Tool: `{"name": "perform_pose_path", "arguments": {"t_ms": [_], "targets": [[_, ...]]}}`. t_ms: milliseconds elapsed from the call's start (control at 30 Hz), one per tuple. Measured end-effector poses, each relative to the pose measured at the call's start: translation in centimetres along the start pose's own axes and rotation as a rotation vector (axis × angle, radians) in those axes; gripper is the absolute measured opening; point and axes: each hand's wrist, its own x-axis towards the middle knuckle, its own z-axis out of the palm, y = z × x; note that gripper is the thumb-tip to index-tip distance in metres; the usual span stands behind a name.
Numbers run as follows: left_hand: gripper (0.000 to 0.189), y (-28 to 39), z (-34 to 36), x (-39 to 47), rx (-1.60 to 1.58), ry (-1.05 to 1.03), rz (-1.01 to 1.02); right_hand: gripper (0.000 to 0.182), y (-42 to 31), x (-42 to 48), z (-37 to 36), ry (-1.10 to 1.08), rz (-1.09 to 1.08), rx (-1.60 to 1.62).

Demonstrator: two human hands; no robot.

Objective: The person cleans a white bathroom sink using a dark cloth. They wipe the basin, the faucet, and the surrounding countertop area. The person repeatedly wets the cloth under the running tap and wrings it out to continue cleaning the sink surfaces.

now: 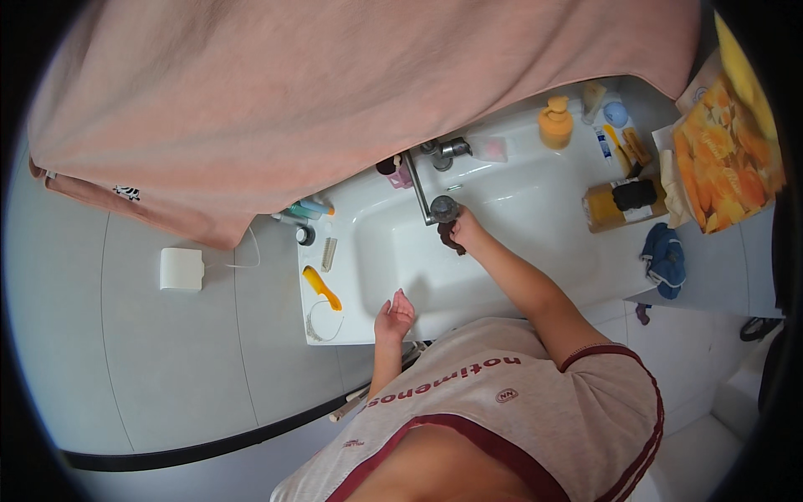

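Note:
My right hand [464, 228] is at the swivel spout head [445, 208] of the faucet, its fingers closed on a dark brown, bunched band [450, 238], possibly a hair scrunchie. Fingers partly cover the band, and whether they also touch the spout head I cannot tell. Over the near left rim of the white washbasin [521, 251], my left hand [395, 319] is held palm up with fingers apart and nothing in it. Behind the spout stands the chrome faucet lever [455, 147]. No water stream is plainly visible.
A pink towel [376, 81] hangs over the back. Left ledge: a yellow comb [322, 288], a pale comb [328, 254] and small tubes [307, 210]. Right side: an orange pump bottle [556, 125], an amber bottle [605, 207], a floral tissue pack [721, 157] and a blue cloth [664, 260].

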Motion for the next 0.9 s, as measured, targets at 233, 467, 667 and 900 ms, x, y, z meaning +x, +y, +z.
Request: {"name": "perform_pose_path", "arguments": {"t_ms": [233, 467, 667, 900], "targets": [[0.04, 0.7, -2.0, 0.3, -0.022, 0.033, 0.062, 0.014, -0.1, 0.1, 0.0, -0.16, -0.061, 0.096], [0.039, 0.3, -1.4, 1.1, 0.0, -0.051, 0.032, 0.025, -0.1, 1.6, -0.9, 0.123, -0.137, -0.489], [0.037, 0.5, -4.0, 1.2, -0.063, 0.021, 0.063, 0.02, -0.3, -1.9, 2.0, 0.067, -0.37, -1.02], [0.036, 1.1, -4.0, 1.4, -0.066, -0.041, 0.015, 0.026, 0.5, 4.3, -0.3, -0.304, -0.732, -1.106]]}}
